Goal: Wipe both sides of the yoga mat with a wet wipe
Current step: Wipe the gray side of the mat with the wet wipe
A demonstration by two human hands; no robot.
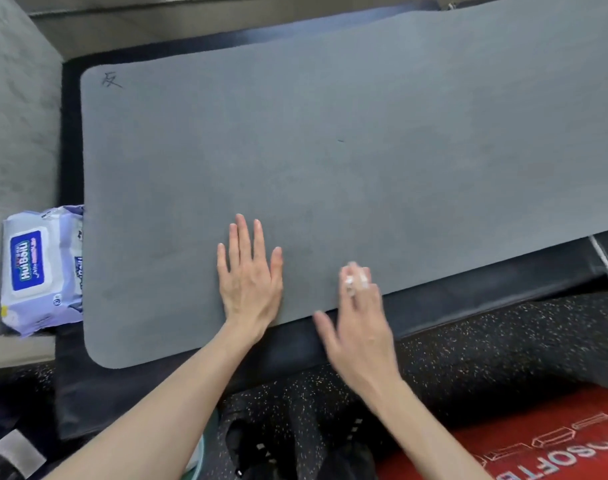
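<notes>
Gym: speckled rubber flooring (pixel 503 344)

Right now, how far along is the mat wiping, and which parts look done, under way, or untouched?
Done: cannot be judged; the grey yoga mat lies flat and no wet streaks show. In hand: the left hand presses flat on the mat near its near edge while the right hand, blurred, holds a white wet wipe on the mat. The wipes pack sits at the mat's left end. Left: whether the underside is wiped cannot be told.
</notes>
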